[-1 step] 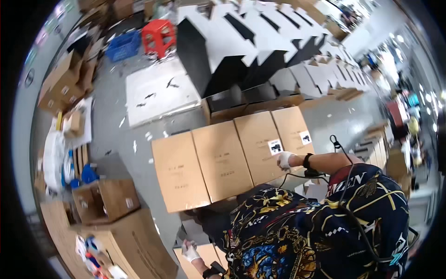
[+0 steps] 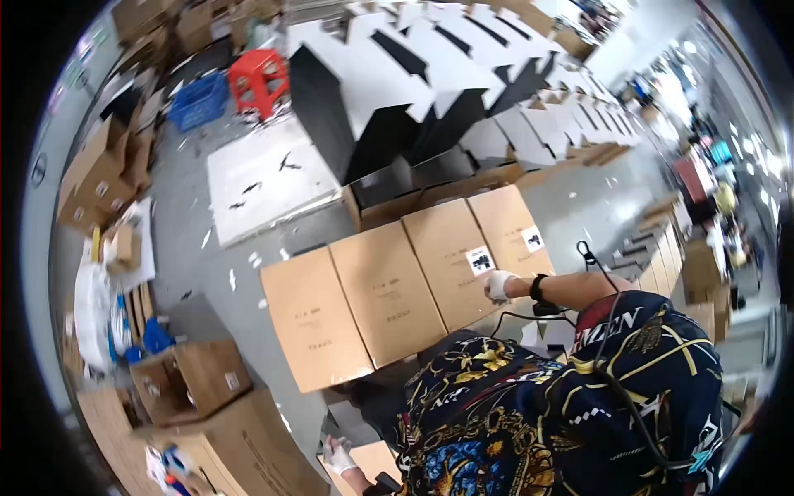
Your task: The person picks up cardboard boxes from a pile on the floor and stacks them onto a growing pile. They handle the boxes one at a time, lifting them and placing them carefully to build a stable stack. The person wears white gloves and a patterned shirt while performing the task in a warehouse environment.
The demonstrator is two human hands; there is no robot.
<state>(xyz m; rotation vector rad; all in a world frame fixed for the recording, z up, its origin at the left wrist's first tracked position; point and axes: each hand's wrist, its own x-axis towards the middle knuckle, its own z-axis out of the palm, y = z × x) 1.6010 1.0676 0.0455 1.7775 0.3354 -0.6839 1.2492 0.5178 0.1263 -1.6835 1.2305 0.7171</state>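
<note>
Reaching in from the right side of the head view, the white-gloved right hand [image 2: 500, 286] lies over the row of four closed brown cardboard cartons [image 2: 389, 293], just beside a square white label with black print [image 2: 480, 259] on the third carton from the left. Its fingers look curled, but I cannot tell whether they grip anything. A black wristband [image 2: 538, 288] circles that wrist, near a thin black cable [image 2: 585, 250]. At the lower edge, the white-gloved left hand [image 2: 337, 456] is beside another flat brown cardboard surface [image 2: 376, 459]; its fingers are too small to tell whether they hold something. The row stands in the middle, in front of tall folded white-and-black panels [image 2: 463, 91]. Farther left are a flat white board [image 2: 269, 186], a red plastic stool [image 2: 259, 83], a blue plastic crate [image 2: 198, 102] and an open brown cardboard box [image 2: 222, 376].
</note>
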